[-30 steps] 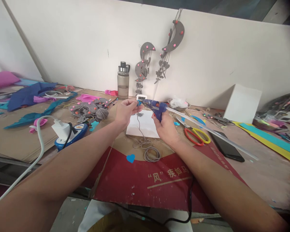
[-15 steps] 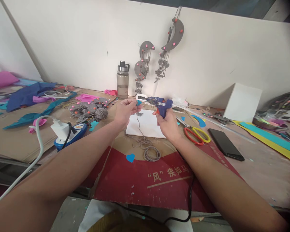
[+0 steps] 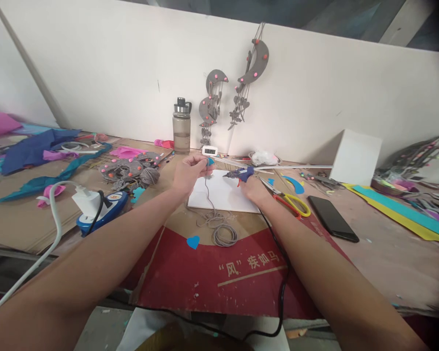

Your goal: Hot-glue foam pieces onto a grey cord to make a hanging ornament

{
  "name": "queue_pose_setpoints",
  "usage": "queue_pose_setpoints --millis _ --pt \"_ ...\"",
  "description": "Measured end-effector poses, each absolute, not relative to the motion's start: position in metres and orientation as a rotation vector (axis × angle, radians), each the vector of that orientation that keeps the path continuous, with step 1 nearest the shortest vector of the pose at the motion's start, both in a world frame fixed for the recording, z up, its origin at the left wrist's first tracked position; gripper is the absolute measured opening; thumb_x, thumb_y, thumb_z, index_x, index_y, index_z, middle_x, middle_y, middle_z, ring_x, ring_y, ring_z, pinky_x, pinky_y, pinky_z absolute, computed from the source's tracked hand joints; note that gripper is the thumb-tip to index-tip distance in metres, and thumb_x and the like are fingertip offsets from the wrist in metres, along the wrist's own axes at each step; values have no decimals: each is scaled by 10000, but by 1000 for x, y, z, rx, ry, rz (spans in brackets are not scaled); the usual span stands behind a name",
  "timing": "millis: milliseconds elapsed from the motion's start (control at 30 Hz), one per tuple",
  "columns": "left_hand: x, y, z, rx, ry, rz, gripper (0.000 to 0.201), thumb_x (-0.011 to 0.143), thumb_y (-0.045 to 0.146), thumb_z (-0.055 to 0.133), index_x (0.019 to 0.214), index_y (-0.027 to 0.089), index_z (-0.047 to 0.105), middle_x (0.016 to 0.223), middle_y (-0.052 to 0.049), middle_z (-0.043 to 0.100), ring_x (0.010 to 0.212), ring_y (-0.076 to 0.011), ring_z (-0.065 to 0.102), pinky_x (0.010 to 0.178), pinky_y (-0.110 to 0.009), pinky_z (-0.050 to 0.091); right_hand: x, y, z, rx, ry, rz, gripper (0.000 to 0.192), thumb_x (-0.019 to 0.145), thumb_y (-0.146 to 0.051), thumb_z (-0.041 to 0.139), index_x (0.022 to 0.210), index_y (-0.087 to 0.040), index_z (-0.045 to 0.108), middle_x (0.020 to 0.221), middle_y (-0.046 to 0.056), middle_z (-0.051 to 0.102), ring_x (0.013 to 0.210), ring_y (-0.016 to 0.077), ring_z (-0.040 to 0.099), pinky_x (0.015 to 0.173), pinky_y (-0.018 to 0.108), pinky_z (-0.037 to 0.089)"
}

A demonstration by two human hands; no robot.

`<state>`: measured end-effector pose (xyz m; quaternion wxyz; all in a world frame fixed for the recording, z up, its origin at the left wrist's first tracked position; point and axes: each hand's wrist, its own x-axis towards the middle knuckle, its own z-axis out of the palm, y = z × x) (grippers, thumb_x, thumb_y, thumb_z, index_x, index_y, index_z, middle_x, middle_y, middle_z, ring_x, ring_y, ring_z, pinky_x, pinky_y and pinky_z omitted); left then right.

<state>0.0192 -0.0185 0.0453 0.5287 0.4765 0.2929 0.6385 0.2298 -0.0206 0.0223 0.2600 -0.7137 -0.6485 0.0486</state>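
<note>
Right hand (image 3: 255,190): fingers gripping hot-glue gun (image 3: 244,174), which I now hold lower, clear of the blue cutout (image 3: 210,161). Left hand (image 3: 189,174): fingers pinching cutout, grey cord (image 3: 208,191) hanging; gluing looks paused.

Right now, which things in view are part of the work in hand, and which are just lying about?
In use:
- blue piece, pinched in the left hand
- glue gun, held in the right hand
- grey string, trailing below the left hand

Likely just lying about:
- scissors
- phone
- water bottle
- clock
</note>
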Motion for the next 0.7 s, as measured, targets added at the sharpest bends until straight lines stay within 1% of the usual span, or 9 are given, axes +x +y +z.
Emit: queue_pose_setpoints --millis 100,233,300,367,433,467,600,667,700 --pt "19 -19 46 1133 697 1503 160 705 233 708 808 126 648 771 -46 677 704 -150 681 770 -363 568 228 -24 22 -2037 -1745 94 290 816 -381 558 891 -116 648 899 227 687 938 298 655 780 374 476" --pt "20 -20 47 1129 702 1493 148 707 233 709 772 117 644 733 -45 667 703 -153 681 774 -359 562 225 -33 24 -2133 -1762 -62 328 822 -404 543 936 -105 614 980 240 648 946 297 633 788 394 476" --pt "20 -20 47 1149 699 1504 147 701 241 714 761 127 644 728 -40 664 710 -159 680 768 -358 558 220 -38 29 -1994 -1748 -204 259 806 -343 557 930 -117 580 986 224 623 944 291 609 802 414 466" --pt "19 -20 48 1224 725 1524 136 710 259 703 760 143 654 745 -39 669 720 -163 676 753 -342 550 208 -44 37 -1710 -1741 -267 163 804 -279 529 899 -146 534 964 181 601 929 270 580 818 422 450" --pt "17 -22 50 1355 805 1563 117 727 276 683 761 164 672 757 -36 672 714 -157 657 723 -310 534 190 -49 46 -1430 -1744 -128 94 818 -274 478 848 -185 476 895 113 584 871 230 559 811 402 446" --pt "15 -23 51 1438 856 1596 101 730 274 677 758 177 683 769 -33 674 715 -153 643 713 -294 523 180 -52 50 -1338 -1724 22 104 818 -294 476 847 -198 449 865 80 577 828 208 555 792 383 450" --pt "8 -29 59 1776 982 1743 46 729 223 661 738 222 706 877 -27 680 755 -146 579 716 -259 471 142 -53 61 -1072 -1470 664 276 757 -331 549 934 -225 365 907 25 594 809 151 586 763 325 472" --pt "6 -29 62 1841 996 1793 67 742 217 641 747 224 707 863 -27 677 747 -145 568 703 -252 453 132 -50 64 -991 -1356 873 353 730 -316 575 964 -241 321 879 -8 595 737 132 593 706 306 483" --pt "5 -29 63 1833 1002 1815 73 747 220 633 750 220 707 833 -25 674 731 -142 566 690 -249 447 129 -48 65 -978 -1330 903 358 724 -311 579 958 -245 317 839 -28 582 687 124 580 667 294 481"
